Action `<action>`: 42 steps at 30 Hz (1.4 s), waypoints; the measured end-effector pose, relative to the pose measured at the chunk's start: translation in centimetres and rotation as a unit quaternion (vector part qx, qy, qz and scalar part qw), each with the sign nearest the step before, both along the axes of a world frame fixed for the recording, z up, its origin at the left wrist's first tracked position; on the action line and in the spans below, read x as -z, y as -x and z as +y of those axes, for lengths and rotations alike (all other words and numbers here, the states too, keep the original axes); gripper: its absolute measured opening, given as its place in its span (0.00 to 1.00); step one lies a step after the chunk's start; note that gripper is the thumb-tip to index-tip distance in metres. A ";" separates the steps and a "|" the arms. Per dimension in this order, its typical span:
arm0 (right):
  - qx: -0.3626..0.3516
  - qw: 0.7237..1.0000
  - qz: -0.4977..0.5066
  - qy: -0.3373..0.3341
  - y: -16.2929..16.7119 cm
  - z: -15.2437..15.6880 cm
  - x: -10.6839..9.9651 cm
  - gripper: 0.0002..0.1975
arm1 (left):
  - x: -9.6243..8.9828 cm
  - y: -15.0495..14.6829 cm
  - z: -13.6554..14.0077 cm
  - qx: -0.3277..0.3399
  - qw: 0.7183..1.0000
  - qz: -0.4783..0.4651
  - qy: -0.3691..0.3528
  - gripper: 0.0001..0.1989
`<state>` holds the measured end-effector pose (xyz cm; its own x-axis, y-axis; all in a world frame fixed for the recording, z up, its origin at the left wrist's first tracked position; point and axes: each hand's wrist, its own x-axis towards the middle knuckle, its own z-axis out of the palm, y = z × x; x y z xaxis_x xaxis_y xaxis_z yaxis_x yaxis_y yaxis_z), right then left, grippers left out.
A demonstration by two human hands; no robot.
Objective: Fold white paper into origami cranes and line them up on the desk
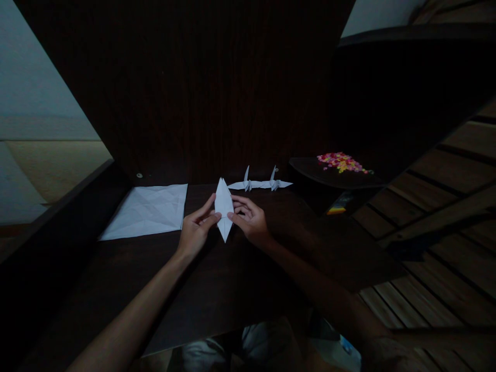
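A white folded paper [223, 202], long and diamond-shaped with pointed ends, is held upright-on between my two hands above the dark desk. My left hand [197, 227] pinches its left edge, thumb on the front face. On the other edge my right hand [251, 219] grips it, thumb also on the front and fingers curled behind. Just beyond the paper, two folded paper cranes [247, 184] [274, 184] stand in a row by the back panel. To the left lies a stack of creased white paper sheets [151, 212].
The dark wooden desk [163, 289] has a raised side board [58, 227] at left and a tall back panel [186, 93]. A corner shelf [306, 168] at right carries a pile of small colourful pieces [343, 161]. Slatted wood [437, 191] lies further right.
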<state>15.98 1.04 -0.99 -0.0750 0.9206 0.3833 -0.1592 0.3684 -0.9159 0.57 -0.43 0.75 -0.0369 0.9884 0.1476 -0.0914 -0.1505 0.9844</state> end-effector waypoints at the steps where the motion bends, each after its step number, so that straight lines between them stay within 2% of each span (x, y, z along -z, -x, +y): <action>1: 0.005 1.000 0.005 -0.001 0.0 0.0 0.0 0.21 | 0.1 0.0 0.0 0.000 1.000 -0.001 0.001 0.33; 6: 0.003 0.999 0.033 0.011 0.1 0.3 -0.1 0.15 | 0.1 0.0 0.0 0.003 1.000 0.002 -0.007 0.33; 13: -0.010 0.996 0.062 0.069 0.0 0.6 -0.1 0.12 | -0.3 0.2 -0.1 0.030 0.999 0.023 -0.017 0.27; 16: -0.018 0.994 0.068 0.081 0.0 0.7 0.0 0.12 | 0.0 0.4 0.2 0.049 0.998 0.017 -0.022 0.25; 22: -0.020 0.993 0.081 0.088 0.1 1.0 0.2 0.14 | 0.4 0.4 0.5 0.047 0.997 0.036 -0.044 0.15; 28: -0.039 0.991 0.079 0.102 -0.1 1.0 0.4 0.16 | 0.3 0.6 0.6 0.064 0.996 0.047 -0.037 0.12; 35: -0.043 0.988 0.083 0.122 -0.1 1.1 0.9 0.15 | 1.1 0.4 0.9 0.064 0.997 -0.045 0.013 0.12; 42: -0.064 0.995 0.058 0.042 -0.5 1.0 0.8 0.08 | 0.1 0.0 0.4 0.078 0.986 -0.131 0.064 0.11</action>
